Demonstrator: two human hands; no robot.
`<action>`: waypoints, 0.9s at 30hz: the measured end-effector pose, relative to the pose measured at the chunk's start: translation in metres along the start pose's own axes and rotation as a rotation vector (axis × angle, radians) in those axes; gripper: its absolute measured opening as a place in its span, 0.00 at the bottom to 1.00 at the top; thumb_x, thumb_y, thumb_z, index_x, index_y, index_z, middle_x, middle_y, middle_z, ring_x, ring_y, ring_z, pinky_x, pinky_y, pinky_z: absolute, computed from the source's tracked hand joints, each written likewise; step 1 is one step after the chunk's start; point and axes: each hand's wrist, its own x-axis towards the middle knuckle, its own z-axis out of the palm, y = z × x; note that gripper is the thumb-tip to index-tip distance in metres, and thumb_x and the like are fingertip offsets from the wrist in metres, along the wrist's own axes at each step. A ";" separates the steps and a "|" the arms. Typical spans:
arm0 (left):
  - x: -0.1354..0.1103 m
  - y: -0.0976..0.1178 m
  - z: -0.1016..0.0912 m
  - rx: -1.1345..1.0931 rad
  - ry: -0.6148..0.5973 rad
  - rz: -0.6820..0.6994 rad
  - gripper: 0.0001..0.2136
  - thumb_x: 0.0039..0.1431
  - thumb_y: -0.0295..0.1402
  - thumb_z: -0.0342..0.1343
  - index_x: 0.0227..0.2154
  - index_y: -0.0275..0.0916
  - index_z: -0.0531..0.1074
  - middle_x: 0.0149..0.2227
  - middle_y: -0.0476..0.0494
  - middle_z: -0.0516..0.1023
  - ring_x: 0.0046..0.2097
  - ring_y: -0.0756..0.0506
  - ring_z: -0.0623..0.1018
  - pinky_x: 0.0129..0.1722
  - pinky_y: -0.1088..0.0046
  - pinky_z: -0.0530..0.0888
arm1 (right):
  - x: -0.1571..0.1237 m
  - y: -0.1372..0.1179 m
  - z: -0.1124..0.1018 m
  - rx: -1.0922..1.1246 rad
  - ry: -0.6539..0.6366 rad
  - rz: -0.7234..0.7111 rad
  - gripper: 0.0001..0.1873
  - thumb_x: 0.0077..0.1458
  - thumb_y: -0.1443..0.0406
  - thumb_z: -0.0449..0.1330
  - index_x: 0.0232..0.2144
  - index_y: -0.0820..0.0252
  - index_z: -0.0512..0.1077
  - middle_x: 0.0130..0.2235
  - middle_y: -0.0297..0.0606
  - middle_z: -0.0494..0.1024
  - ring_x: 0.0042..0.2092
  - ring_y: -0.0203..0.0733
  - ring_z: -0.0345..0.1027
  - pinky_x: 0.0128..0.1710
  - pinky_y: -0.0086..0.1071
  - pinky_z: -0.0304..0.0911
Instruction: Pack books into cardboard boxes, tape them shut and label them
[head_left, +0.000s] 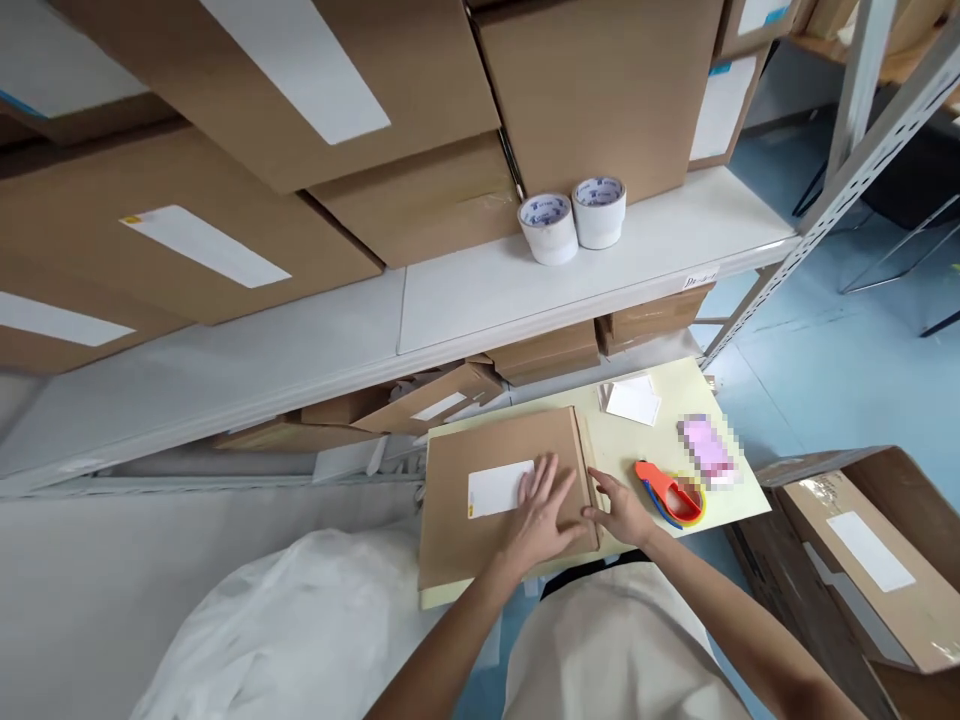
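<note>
A flat cardboard box (450,545) with a white label (484,492) lies on a pale yellow table (720,510). My left hand (541,508) rests on its top with fingers spread, partly over the label's right end. At the box's right edge, my right hand (621,508) touches the narrow side flap with its fingertips, thumb and fingers apart. Right of that hand lies a red tape dispenser (660,482) with blue and yellow parts. Behind it are some white cards (634,400), and a blurred pink item (706,445) sits near the table's right edge.
A grey metal shelf (465,310) runs behind the table, stacked with large cardboard boxes (600,100). Two white tape rolls (574,225) stand on it. An open carton (915,510) holding a labelled box is at lower right. White plastic sheeting (300,620) bulges at lower left.
</note>
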 end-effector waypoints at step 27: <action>0.072 0.013 -0.016 -0.258 -0.064 -0.212 0.31 0.59 0.45 0.58 0.63 0.43 0.62 0.71 0.31 0.49 0.71 0.29 0.49 0.64 0.40 0.53 | 0.141 0.083 -0.125 -0.884 -0.044 -0.088 0.25 0.54 0.70 0.64 0.54 0.64 0.67 0.63 0.57 0.65 0.65 0.58 0.57 0.59 0.51 0.59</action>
